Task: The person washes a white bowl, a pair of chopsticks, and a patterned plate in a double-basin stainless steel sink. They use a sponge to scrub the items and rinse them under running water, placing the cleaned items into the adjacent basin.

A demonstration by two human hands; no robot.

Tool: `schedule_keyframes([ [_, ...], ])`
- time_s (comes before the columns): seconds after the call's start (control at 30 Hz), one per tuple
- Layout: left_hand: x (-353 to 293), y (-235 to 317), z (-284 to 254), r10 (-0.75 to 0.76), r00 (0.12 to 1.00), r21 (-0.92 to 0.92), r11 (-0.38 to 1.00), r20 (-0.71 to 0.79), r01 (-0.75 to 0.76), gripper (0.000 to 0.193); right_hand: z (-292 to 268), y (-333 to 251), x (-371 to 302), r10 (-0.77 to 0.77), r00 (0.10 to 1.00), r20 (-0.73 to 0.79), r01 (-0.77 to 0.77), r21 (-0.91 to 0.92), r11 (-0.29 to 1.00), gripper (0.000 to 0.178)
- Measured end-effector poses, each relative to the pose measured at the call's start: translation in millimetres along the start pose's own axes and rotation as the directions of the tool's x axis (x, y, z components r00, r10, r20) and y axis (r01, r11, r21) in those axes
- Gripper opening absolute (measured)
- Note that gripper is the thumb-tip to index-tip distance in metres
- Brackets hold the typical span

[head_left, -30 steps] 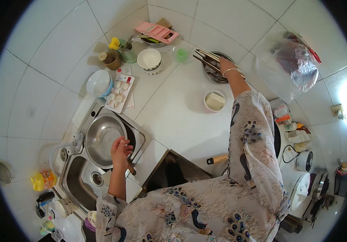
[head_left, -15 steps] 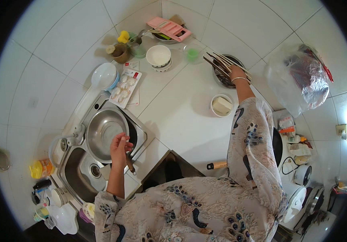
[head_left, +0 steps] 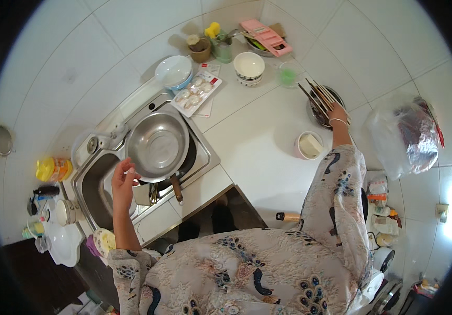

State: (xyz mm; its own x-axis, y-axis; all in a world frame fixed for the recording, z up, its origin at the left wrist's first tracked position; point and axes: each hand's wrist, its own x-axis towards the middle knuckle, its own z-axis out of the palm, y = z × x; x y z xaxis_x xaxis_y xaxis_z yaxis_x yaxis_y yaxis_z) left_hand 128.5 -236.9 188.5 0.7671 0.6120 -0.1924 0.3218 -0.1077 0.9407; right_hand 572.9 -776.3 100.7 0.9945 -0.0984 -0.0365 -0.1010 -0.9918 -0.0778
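A fanned bundle of chopsticks (head_left: 318, 97) was held in the right hand (head_left: 336, 114), its fingers curled over the sticks (how tightly could not be told). The bundle was judged to be gathered but not set down: it lay over a dark round bowl (head_left: 316, 121) directly beneath those fingers, and whether its rim was touched could not be told. The bowl's other contents were hidden.

Left of the right fingers and nearer the body, a pale block (head_left: 310, 145) was held in a cup (head_left: 301, 153). Farther left and beyond them, green was seen in a clear bowl (head_left: 289, 77).

By the left hand (head_left: 124, 178), nothing was visibly held; its fingers were loosely bent and parted, just beside a steel basin (head_left: 141, 134).
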Motion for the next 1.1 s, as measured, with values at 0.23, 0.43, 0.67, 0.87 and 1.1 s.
schedule_keyframes([
  [0.23,-23.5,-26.0,-8.8,-0.039,0.999,-0.034,0.999,-0.003,0.039,0.036,-25.8,-16.6,-2.0,-0.152,0.967,-0.205,0.165,0.044,0.985,0.033],
  [0.43,-29.8,-27.9,-44.0,0.074,0.997,-0.083,0.994,-0.034,-0.077,0.036,-49.6,-145.6,-71.0,-0.564,0.697,-0.443,0.700,0.247,0.671,0.025],
  [0.67,-72.6,-84.8,-96.0,0.023,0.990,-0.128,0.991,-0.140,-0.041,0.035,2.5,-353.5,-289.5,-0.849,0.376,-0.372,0.770,0.635,0.063,0.020],
  [0.87,-142.1,-118.4,-139.5,0.041,0.978,-0.028,0.998,-0.205,-0.047,0.039,26.3,-446.9,-451.3,-0.940,0.252,-0.232,0.643,0.766,-0.017,0.018],
  [1.1,-214.7,-197.8,-231.9,-0.016,0.820,-0.069,0.997,-0.572,-0.029,0.034,76.0,-504.6,-542.5,-0.982,0.067,-0.179,0.784,0.618,-0.059,0.022],
])
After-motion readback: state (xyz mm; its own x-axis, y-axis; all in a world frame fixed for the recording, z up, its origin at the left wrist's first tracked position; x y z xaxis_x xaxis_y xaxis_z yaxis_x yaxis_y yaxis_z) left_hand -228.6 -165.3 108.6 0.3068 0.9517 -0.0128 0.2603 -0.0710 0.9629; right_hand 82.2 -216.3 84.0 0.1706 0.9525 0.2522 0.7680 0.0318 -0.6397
